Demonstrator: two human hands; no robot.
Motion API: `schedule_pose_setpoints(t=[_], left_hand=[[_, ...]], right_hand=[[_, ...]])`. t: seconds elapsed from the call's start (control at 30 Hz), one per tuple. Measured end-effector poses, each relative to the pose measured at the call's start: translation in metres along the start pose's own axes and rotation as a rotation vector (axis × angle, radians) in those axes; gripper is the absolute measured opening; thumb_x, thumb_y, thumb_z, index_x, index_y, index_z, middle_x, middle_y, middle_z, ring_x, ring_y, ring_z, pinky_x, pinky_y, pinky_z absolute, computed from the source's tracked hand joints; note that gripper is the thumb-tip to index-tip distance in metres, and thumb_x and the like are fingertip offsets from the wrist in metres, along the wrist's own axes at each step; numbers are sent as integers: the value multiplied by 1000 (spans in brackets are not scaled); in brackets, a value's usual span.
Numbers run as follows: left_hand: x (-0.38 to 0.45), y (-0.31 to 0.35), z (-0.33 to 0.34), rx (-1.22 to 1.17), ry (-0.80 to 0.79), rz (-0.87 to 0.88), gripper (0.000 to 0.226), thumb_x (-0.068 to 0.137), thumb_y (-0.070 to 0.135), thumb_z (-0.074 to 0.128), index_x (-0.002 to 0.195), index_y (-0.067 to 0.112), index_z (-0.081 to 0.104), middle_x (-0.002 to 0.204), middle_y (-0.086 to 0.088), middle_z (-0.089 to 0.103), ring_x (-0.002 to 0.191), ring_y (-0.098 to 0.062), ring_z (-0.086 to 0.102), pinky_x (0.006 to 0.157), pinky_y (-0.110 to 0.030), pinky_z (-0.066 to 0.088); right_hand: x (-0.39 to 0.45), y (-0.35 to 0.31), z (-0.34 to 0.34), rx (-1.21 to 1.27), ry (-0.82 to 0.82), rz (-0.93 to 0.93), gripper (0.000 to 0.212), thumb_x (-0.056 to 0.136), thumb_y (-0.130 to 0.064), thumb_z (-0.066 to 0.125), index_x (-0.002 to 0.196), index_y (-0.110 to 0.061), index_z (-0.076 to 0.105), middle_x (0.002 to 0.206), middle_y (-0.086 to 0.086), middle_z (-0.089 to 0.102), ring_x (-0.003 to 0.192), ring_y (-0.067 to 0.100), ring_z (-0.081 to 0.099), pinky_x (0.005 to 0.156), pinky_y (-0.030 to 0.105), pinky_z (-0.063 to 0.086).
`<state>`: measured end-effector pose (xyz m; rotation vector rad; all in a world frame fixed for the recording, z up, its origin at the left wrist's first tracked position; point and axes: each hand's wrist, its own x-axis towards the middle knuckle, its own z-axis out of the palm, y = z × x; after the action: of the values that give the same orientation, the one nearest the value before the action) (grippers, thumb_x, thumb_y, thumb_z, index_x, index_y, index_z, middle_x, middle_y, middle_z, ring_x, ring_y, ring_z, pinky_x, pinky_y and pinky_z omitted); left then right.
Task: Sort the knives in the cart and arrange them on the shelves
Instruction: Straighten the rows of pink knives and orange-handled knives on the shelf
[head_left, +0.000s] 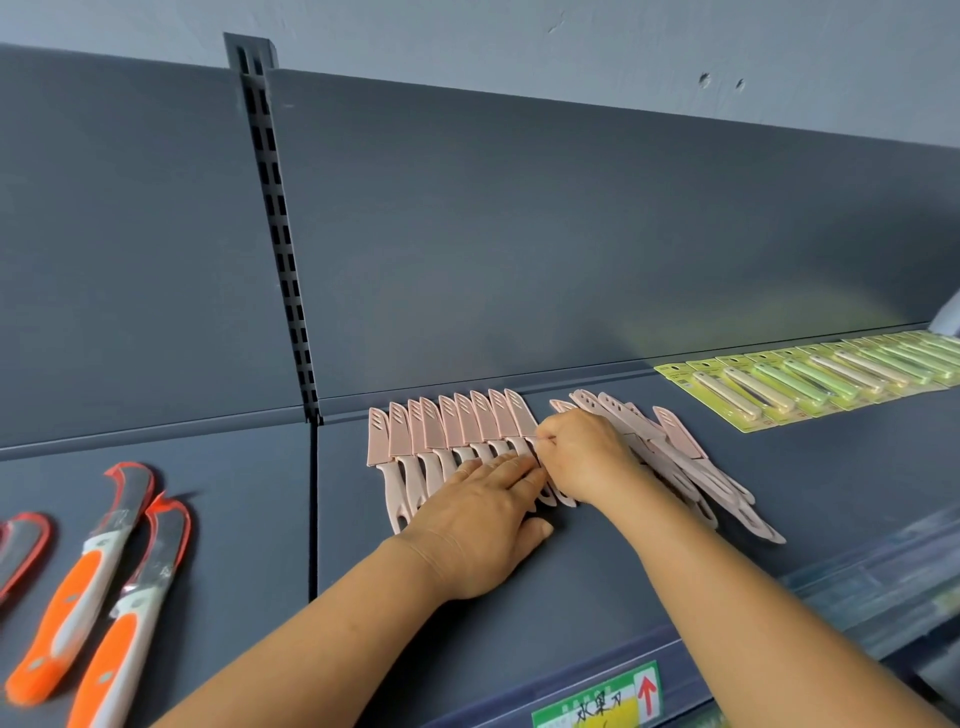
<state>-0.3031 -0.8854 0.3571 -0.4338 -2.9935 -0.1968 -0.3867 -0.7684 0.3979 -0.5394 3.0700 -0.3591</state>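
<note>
From my head camera: my left hand (480, 512) lies flat, fingers straight, pressing the handles of the neat pink knife row (447, 441) on the shelf (597, 571). My right hand (584, 454) pinches the row's last knife. The loose pink pile (675, 457) lies just right of that hand — blades pointing away, tilted left — so the right is nearer.

matt pink plastic knives (447, 441) lie on a smooth matt metal shelf (649, 561).
</note>
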Motion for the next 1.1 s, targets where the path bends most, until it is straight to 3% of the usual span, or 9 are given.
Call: schedule_pose_setpoints(t=[0.17,0.33,0.4,0.47,0.53,0.7,1.0,1.1], left_hand=[[0,0,0,25,-1,25,57,99,45,31,151,24,18,158,5,13,144,-14,12,115,-29,3],[1,2,-2,45,-36,19,58,100,45,29,151,24,14,159,5,11,144,-14,11,118,-31,6],[0,4,-3,53,-43,12,58,100,45,29,152,24,13,159,5,9,145,-13,10,118,-30,4],[-1,5,-5,65,-40,3,59,100,45,29,152,23,11,159,5,8,145,-13,9,117,-28,2],[-1,7,-7,75,-38,-6,61,99,46,30,152,22,10,159,5,6,145,-13,7,115,-26,-2],[17,28,-10,68,-36,13,63,98,44,35,152,21,11,159,3,7,145,-14,8,114,-24,0],[72,80,1,-4,-43,-18,62,98,40,37,152,22,10,159,1,11,144,-17,12,115,-30,8],[83,85,3,32,-59,-49,56,99,41,33,150,20,20,158,1,16,144,-18,14,115,-32,10]], right_hand=[[-15,14,6,67,25,-60,28,88,-10,45,60,-16,43,74,2,54,72,26,47,48,27,26],[-13,19,8,89,45,-127,29,90,-11,42,62,-16,40,81,3,52,76,26,44,57,29,26],[-13,19,8,98,39,-139,24,90,-10,43,68,-16,48,87,3,55,81,27,47,60,30,33],[-12,25,7,56,52,-148,17,92,-14,44,94,-16,62,108,4,59,101,27,51,77,32,44],[-11,38,5,-46,79,-127,28,94,-24,46,119,-17,57,129,2,51,121,24,41,97,35,38],[-12,80,3,-121,37,-128,43,95,-37,44,137,-25,44,146,-7,35,132,21,26,110,35,20],[5,130,-12,10,0,-196,40,100,-30,33,139,-30,43,147,-13,36,133,17,28,112,31,23],[8,138,-15,3,16,-205,38,100,-32,33,135,-33,47,143,-11,38,130,19,29,110,33,27]])
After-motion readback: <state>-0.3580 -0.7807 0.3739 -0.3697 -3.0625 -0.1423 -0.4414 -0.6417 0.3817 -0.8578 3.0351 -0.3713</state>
